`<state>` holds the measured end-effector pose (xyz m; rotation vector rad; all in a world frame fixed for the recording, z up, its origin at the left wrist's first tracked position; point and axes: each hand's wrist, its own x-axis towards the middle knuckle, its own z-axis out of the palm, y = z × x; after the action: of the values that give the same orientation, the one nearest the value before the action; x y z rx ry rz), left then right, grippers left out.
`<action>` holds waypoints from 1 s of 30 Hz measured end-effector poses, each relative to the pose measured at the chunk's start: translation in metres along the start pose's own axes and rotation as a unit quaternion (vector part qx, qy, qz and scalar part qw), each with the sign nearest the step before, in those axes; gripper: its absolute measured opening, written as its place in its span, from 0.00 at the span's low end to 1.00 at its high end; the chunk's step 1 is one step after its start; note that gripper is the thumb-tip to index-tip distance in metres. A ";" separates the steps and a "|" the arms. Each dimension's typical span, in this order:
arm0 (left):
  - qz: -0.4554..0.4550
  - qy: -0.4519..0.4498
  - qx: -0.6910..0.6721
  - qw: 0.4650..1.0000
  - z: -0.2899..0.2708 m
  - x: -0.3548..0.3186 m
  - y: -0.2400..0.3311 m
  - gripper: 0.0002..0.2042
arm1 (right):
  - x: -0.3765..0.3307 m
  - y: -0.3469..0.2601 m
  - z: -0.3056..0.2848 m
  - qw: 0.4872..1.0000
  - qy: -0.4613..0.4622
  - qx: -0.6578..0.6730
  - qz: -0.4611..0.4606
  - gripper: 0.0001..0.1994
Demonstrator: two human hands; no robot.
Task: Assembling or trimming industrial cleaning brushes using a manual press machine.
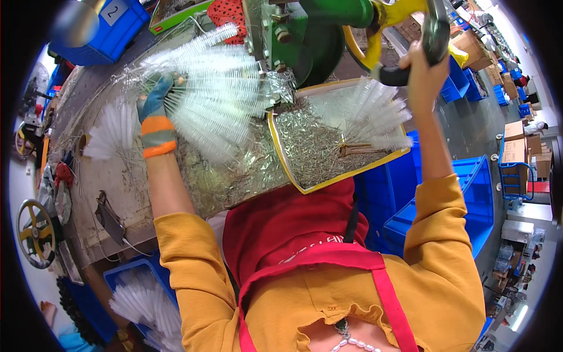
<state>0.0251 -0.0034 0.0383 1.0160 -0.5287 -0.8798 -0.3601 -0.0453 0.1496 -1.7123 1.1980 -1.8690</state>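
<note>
Okay, my left hand (155,114), gloved, clutches a fan of white bristle brushes (217,94) at the workbench's (105,176) far edge, against the green press (305,35). My right hand (419,64) wraps tight round the black lever handle (404,73) by the yellow wheel (375,29). A yellow-rimmed tray (311,152) of wire scraps sits at the near edge, more brushes (375,117) on it. Blue bins (463,205) right; blue crate (111,29) with a white label far left.

Brush fan (211,94) left of the press (299,35), tray (346,176) (cut brushes (375,117) inside) right, bin (469,199) beyond.
</note>
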 end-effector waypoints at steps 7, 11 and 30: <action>0.027 0.056 -0.031 0.998 0.015 -0.003 -0.004 0.11 | 0.022 0.033 -0.024 0.997 -0.067 -0.044 0.007 0.04; 0.033 0.086 -0.035 0.995 0.022 -0.002 -0.004 0.10 | 0.047 -0.001 -0.019 0.978 -0.141 -0.141 0.060 0.08; 0.049 0.048 0.064 0.996 0.005 0.014 -0.018 0.08 | -0.014 0.033 -0.009 0.999 0.012 0.034 0.019 0.06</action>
<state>0.0226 -0.0213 0.0244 1.1329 -0.5540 -0.7131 -0.3749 -0.0517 0.1164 -1.6252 1.1541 -1.8899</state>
